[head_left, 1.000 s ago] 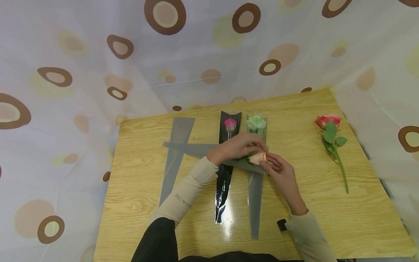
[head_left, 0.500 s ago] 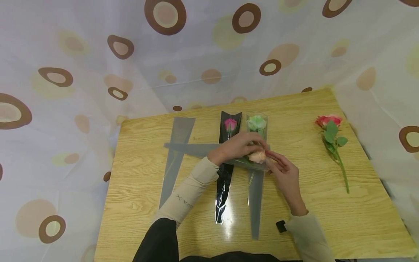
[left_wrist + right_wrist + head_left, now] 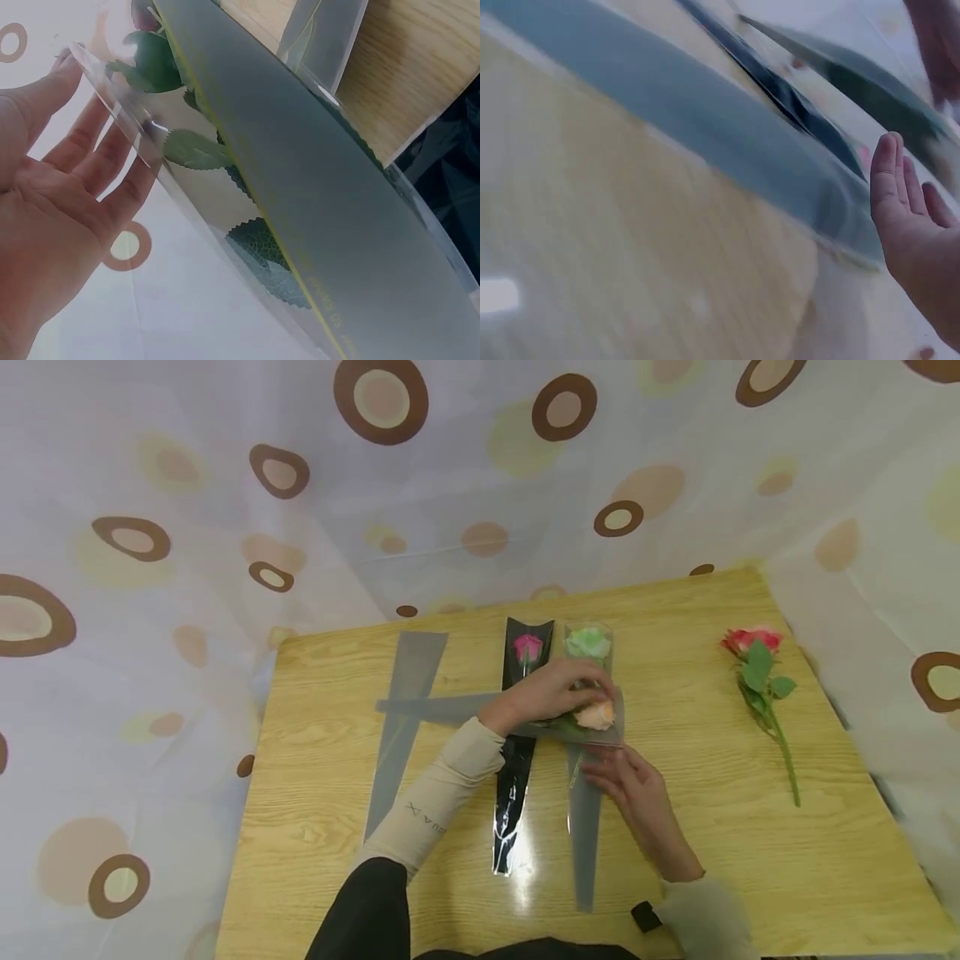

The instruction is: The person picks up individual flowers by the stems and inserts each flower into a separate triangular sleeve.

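A peach rose (image 3: 596, 716) with green leaves (image 3: 196, 150) lies inside a tapered sleeve (image 3: 315, 157), one face clear and the other grey. This sleeve lies crosswise over the other wraps, its wide end to the right. My left hand (image 3: 558, 693) pinches its far edge near the bloom; in the left wrist view the thumb and fingers are at the clear film. My right hand (image 3: 637, 793) is just below the sleeve's near corner, its fingers fairly straight and holding nothing. In the right wrist view the held sleeve (image 3: 855, 75) is raised above the right hand's fingers.
Beneath are a black sleeve (image 3: 513, 793) with a magenta rose (image 3: 527, 648) and a grey sleeve (image 3: 587, 835) with a pale green rose (image 3: 588, 642). Another grey sleeve (image 3: 417, 660) lies left. A pink rose (image 3: 757, 668) lies unwrapped at right on the wooden table (image 3: 840, 877).
My right hand has left the sleeve's opening beside the bloom and moved down toward me, its fingers straightening. The left hand keeps its hold; the sleeve's wide end has shifted slightly right.
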Motion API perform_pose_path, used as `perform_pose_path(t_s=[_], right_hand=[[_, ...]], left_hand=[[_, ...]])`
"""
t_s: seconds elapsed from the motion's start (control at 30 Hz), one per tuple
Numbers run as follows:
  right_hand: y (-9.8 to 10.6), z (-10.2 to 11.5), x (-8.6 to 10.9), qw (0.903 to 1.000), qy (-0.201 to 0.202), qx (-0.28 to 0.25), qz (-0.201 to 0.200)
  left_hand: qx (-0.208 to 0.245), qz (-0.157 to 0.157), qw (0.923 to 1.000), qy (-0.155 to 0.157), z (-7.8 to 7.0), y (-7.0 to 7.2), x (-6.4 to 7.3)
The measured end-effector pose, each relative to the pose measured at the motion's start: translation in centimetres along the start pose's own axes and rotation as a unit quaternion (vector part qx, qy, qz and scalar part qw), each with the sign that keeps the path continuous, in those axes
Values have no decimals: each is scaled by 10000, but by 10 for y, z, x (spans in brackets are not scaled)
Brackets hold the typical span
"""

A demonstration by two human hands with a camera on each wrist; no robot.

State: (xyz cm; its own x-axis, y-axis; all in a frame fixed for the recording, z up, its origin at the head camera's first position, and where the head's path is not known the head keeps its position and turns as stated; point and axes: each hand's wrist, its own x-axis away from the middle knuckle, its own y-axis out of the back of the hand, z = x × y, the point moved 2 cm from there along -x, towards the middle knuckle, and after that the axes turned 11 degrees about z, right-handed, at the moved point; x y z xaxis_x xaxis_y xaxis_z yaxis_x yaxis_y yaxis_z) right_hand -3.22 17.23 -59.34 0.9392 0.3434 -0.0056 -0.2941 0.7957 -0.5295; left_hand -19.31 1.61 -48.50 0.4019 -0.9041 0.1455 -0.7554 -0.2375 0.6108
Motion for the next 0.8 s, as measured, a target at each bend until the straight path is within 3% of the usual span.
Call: perform_pose_path(t_s=[0.1, 0.27, 0.53, 0.67, 0.8], right_hand=[[-14, -11, -10, 9994, -261, 37, 221], [-28, -24, -32, 9974, -518, -476, -183], [-36, -28, -54, 9865, 7, -1468, -720], [-33, -25, -54, 9772, -130, -1769, -1169], [-27, -18, -54, 9666, -341, -2125, -1391]], left_hand=[[-20, 6, 10000, -45, 4, -2, -3], [18, 161, 9999, -58, 7, -12, -14], [-12, 153, 9998, -158, 4, -27, -27], [147, 1, 9997, -193, 6, -27, -24], [253, -200, 9993, 170, 15, -21, -8]])
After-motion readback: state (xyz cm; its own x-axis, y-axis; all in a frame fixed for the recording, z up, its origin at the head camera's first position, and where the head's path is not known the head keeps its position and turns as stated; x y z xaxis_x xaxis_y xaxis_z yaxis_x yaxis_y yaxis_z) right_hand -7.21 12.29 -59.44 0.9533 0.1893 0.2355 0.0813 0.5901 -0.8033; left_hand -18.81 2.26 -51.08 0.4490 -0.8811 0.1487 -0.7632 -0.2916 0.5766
